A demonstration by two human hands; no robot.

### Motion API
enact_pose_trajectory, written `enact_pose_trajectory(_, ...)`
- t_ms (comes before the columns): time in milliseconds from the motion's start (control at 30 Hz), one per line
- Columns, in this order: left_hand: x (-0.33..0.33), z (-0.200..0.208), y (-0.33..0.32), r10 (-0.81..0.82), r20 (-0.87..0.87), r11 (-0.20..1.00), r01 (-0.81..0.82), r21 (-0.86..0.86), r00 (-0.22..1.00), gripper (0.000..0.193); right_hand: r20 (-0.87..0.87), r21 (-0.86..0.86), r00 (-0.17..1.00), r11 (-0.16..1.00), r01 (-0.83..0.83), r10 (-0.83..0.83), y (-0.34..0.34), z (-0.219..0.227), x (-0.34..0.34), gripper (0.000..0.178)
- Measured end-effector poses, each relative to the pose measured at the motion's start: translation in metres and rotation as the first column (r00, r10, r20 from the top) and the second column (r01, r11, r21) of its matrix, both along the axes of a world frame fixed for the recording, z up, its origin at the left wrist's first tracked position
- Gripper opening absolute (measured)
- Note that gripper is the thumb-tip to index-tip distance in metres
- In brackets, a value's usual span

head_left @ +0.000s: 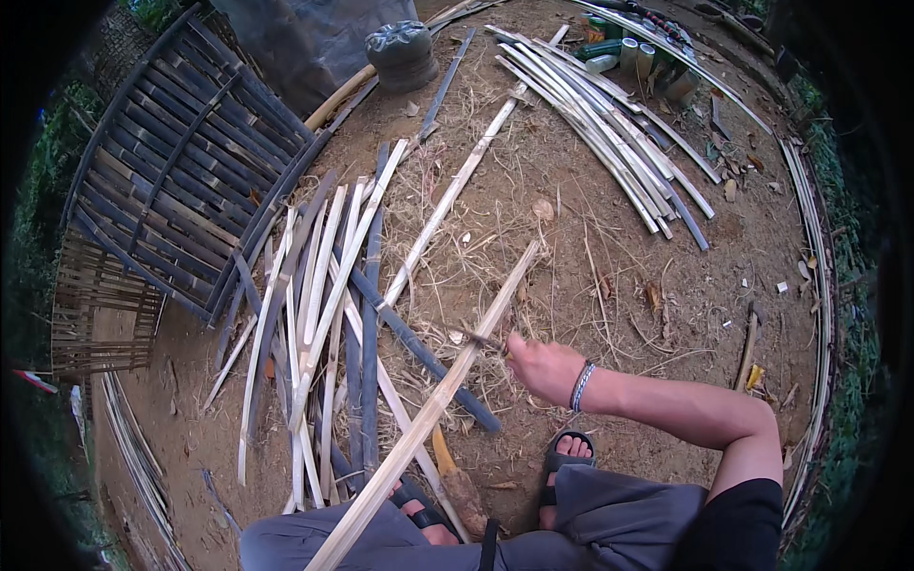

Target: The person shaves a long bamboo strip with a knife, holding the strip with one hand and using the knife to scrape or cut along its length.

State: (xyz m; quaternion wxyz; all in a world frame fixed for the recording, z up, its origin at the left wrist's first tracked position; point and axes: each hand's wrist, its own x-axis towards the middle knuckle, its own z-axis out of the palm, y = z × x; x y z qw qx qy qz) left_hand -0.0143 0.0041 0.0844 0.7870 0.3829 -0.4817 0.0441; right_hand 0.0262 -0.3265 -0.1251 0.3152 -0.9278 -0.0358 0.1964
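Right fingers point(519, 346) clamp a knife point(486, 341), left fingers unseen; what the green bottle point(599, 49) holds is unclear.

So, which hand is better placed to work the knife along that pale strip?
Right, it seems: the right hand holds the knife across the pale strip; the left hand is out of view.

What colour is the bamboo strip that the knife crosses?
The bamboo strip is pale tan, best seen in the head view.
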Motion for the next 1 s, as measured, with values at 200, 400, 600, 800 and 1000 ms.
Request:
enact_pose_trajectory(200, -0.004, 0.006, -0.009, -0.062, -0.033, 0.996, 0.064, 0.070, 0.998, 0.049, 0.039, -0.034, 0.996, 0.996, -0.080, 0.082, 0.008, 0.012, 0.000, 0.017)
enact_pose_trajectory(400, -0.004, 0.008, -0.003, -0.115, -0.051, 0.989, 0.119, 0.090, 0.992, 0.049, 0.165, -0.170, 0.986, 0.985, -0.007, 0.035, -0.021, -0.012, 0.025, 0.016)
enact_pose_trajectory(600, 0.008, 0.008, 0.003, -0.319, 0.036, 0.933, 0.307, 0.188, 0.947, 0.047, 0.085, -0.065, 0.986, 0.988, -0.140, 0.145, 0.008, 0.020, 0.005, 0.016)
enact_pose_trajectory(800, 0.012, 0.017, -0.006, -0.417, 0.028, 0.872, 0.391, 0.293, 0.908, 0.042, 0.011, -0.090, 0.998, 0.994, -0.056, 0.057, -0.011, 0.009, 0.013, 0.012)
enact_pose_trajectory(1000, 0.007, 0.013, -0.005, -0.359, 0.012, 0.906, 0.345, 0.246, 0.933, 0.040, 0.048, -0.165, 0.998, 0.986, -0.035, 0.043, -0.033, -0.023, 0.020, 0.013)
